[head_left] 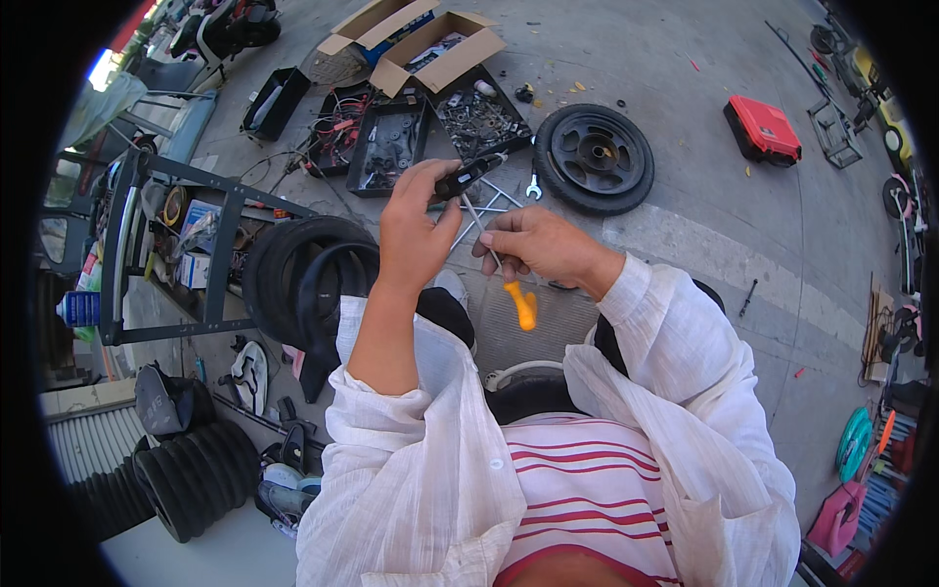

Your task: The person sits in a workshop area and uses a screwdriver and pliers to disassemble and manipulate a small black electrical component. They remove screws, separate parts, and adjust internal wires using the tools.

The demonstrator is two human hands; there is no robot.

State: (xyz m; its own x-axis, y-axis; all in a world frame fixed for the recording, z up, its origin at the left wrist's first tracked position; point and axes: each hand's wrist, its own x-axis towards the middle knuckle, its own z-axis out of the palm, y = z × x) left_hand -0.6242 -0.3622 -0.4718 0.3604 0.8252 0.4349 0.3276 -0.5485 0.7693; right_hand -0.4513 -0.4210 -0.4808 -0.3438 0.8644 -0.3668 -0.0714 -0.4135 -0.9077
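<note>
My left hand (409, 220) is raised in front of me, its fingers closed on a small black elongated part (471, 175) with a pale metal tip. I cannot make out what kind of part it is. My right hand (556, 247) grips the shaft of a screwdriver (522, 307). Its yellow-orange handle hangs below the fingers, pointing toward me. The shaft slants up and left to the underside of the black part; whether it touches is too small to tell.
Beyond my hands lie a wheel with a tyre (596, 158), a wrench (534, 186), black trays of tools (389, 147) and an open cardboard box (479, 44). A red case (763, 129) is far right. Loose tyres (284, 269) and a metal frame (210, 284) stand left.
</note>
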